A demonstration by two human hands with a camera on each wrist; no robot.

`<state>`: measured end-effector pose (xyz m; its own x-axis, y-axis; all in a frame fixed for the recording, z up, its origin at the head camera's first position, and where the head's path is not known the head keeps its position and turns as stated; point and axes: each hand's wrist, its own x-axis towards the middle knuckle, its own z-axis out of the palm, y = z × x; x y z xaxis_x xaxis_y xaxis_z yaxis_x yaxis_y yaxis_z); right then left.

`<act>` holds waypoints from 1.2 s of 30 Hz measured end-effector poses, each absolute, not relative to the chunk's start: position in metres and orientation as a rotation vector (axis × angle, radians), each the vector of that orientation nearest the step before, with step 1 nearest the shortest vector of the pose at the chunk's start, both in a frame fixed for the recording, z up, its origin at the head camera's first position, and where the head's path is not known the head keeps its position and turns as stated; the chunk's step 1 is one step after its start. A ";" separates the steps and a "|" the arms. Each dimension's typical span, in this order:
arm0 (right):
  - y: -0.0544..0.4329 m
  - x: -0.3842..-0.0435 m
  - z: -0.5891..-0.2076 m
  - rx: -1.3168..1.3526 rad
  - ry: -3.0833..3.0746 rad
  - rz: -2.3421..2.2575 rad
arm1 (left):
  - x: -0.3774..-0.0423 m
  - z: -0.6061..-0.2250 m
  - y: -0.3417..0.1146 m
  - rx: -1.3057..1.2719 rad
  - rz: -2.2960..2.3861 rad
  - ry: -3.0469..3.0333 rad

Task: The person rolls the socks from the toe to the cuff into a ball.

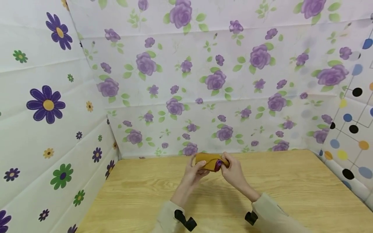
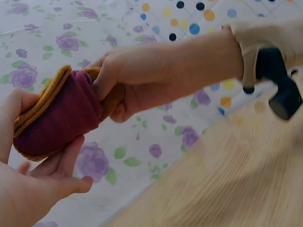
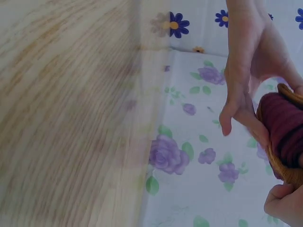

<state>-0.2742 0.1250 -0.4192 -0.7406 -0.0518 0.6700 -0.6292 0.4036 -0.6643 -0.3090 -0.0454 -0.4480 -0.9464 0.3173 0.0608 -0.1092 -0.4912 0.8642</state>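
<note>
A rolled bundle of ribbed knit cloth [image 1: 206, 158], mustard outside and maroon within, is held in the air above the table. My left hand [image 1: 193, 173] grips its left end, thumb in front and fingers behind and below. At its right end my right hand [image 1: 235, 172] pinches the cloth, some fingertips hidden in the fold. The left wrist view shows the maroon layer of the knit bundle [image 2: 61, 116] wrapped by a mustard edge. Only part of the knit bundle [image 3: 283, 125] shows at the border of the right wrist view. What kind of garment it is, I cannot tell.
Below both hands lies a wood-grain table [image 1: 140, 191]. A purple-rose sheet [image 1: 175, 81] hangs behind it, a daisy-print sheet [image 1: 26, 136] on the left and a dotted sheet [image 1: 354, 142] on the right. Black straps [image 1: 186, 220] sit on both beige sleeves.
</note>
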 end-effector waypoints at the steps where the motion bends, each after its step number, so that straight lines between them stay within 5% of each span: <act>1: 0.125 -0.274 -0.418 0.590 -2.106 1.345 | -0.310 -0.448 -0.048 0.340 2.476 1.461; 12: 0.135 -0.281 -0.424 0.833 -2.248 1.441 | -0.309 -0.445 -0.055 0.553 2.304 2.019; 22: 0.132 -0.296 -0.447 0.989 -2.091 1.199 | -0.310 -0.446 -0.040 0.082 2.639 2.085; 28: 0.128 -0.299 -0.453 0.935 -2.080 1.031 | -0.300 -0.442 -0.040 -0.116 2.384 2.068; 36: 0.130 -0.303 -0.458 0.903 -2.133 1.117 | -0.301 -0.447 -0.058 0.296 1.887 2.354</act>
